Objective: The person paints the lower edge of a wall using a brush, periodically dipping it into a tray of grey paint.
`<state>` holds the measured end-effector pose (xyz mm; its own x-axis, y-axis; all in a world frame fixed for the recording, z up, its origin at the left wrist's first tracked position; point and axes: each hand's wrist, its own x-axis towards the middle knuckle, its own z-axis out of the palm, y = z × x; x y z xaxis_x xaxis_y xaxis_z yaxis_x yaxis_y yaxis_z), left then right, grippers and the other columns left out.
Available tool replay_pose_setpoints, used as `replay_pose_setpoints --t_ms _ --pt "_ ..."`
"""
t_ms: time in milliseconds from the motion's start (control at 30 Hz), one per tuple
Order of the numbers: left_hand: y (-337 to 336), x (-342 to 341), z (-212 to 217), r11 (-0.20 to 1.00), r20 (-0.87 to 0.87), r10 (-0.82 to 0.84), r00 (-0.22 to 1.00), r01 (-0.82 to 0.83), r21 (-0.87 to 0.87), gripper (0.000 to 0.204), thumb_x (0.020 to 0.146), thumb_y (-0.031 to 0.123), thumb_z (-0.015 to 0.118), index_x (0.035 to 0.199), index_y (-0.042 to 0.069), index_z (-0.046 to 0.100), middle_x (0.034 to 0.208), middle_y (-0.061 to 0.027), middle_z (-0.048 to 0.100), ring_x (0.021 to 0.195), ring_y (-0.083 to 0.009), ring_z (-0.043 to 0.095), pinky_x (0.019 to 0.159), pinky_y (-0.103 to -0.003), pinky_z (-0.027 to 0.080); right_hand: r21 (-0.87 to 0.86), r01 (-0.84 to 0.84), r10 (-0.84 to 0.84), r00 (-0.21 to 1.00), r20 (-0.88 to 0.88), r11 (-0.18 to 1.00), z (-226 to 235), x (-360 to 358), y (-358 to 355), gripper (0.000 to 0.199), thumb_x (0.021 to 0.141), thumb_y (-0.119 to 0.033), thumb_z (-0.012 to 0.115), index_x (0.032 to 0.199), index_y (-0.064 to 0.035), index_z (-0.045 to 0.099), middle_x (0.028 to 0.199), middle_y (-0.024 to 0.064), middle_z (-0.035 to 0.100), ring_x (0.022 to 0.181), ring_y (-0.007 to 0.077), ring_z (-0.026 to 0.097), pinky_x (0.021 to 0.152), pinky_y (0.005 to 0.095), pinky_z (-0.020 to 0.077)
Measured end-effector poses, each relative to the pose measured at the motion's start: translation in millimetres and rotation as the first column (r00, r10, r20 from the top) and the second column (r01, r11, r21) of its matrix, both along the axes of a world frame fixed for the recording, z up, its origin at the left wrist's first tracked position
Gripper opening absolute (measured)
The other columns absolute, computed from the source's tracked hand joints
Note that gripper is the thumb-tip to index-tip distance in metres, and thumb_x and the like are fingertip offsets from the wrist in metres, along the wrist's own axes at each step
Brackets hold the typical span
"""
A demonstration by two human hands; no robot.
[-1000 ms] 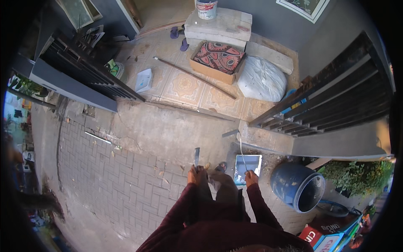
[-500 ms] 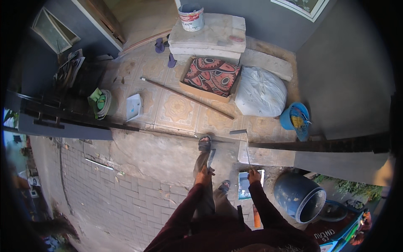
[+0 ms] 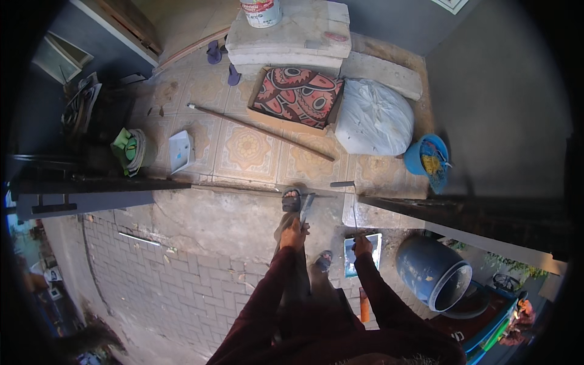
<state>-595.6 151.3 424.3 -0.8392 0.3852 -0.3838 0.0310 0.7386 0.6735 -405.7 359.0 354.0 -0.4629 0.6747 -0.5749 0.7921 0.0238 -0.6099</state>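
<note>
In my right hand (image 3: 363, 244) is a small paint roller (image 3: 343, 184). Its thin metal frame runs up from my closed fingers, and the dark narrow roller head is held out in front over the tiled step's edge. My left hand (image 3: 293, 234) is closed around a flat, grey, blade-like tool (image 3: 306, 208) that points away from me; its exact kind is unclear. Close below my right hand lies a rectangular paint tray (image 3: 350, 267) with a pale rim, partly hidden by that hand. My sandalled foot (image 3: 291, 199) rests beside the grey tool.
A tiled porch (image 3: 246, 149) holds a long wooden pole (image 3: 261, 132), a patterned box (image 3: 298, 94), a white sack (image 3: 374, 118) and a blue bucket (image 3: 420, 159). A dark gate rail (image 3: 462, 216) crosses at right. The blue barrel (image 3: 420, 274) lies near my right arm.
The view has shifted, so the porch things sit higher and further left. Both hands have moved slightly forward, still holding the roller and the grey tool.
</note>
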Motion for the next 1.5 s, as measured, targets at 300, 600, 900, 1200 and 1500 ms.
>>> replay_pose_setpoints --t_ms 300,600,900,1200,1500 --pt "-5.4 -0.3 0.7 0.992 -0.064 0.03 0.998 -0.022 0.121 0.02 0.083 0.016 0.06 0.094 0.004 0.049 0.082 -0.0074 0.069 0.076 -0.0322 0.065 0.071 -0.043 0.051 0.0 0.012 -0.012 0.998 0.06 1.0 -15.2 4.4 2.9 0.026 0.086 -0.023 0.048 0.077 -0.0032 0.062 0.052 0.007 0.056 0.042 0.0163 0.051 0.044 0.0331 0.0415" --pt "-8.0 4.0 0.2 0.997 -0.107 0.013 0.994 -0.006 0.071 0.02 0.083 0.018 0.061 0.093 0.006 0.048 0.081 -0.0079 0.069 0.076 -0.0332 0.065 0.07 -0.045 0.05 -0.048 -0.017 0.023 0.991 0.133 0.999 -4.6 3.9 -2.1 0.027 0.087 -0.026 0.046 0.08 -0.0042 0.062 0.057 0.0107 0.062 0.054 0.0242 0.063 0.061 0.0378 0.0497" --pt "-10.6 7.6 -6.8 0.999 0.022 0.016 1.0 -0.017 0.051 0.045 0.078 0.021 0.067 0.116 0.005 0.049 0.085 -0.0144 0.064 0.081 -0.0355 0.062 0.071 -0.044 0.048 0.015 -0.034 0.033 0.998 0.055 0.999 -27.0 21.6 -4.3 0.03 0.083 -0.028 0.046 0.075 -0.0033 0.062 0.055 0.0097 0.059 0.047 0.0217 0.058 0.049 0.0362 0.0463" --pt "-4.4 10.3 -7.6 1.0 -0.041 0.015 0.999 -0.015 0.019 0.029 0.084 0.03 0.06 0.095 0.006 0.048 0.081 -0.0157 0.067 0.077 -0.0386 0.063 0.071 -0.049 0.048 -0.022 -0.025 0.028 0.988 0.152 0.999 -11.9 19.4 0.4 0.03 0.085 -0.029 0.044 0.075 -0.0049 0.06 0.06 0.0127 0.063 0.061 0.0302 0.064 0.066 0.0422 0.0486" --pt "-1.5 15.5 -8.8 0.999 -0.086 0.033 0.996 -0.034 -0.006 0.029 0.082 0.027 0.062 0.097 0.006 0.049 0.083 -0.0153 0.067 0.077 -0.0385 0.063 0.07 -0.05 0.048 0.0 -0.157 0.152 0.954 0.257 0.988 -25.1 32.3 8.1 0.03 0.085 -0.028 0.043 0.078 -0.0044 0.061 0.067 0.0138 0.065 0.072 0.0326 0.065 0.076 0.0427 0.0486"
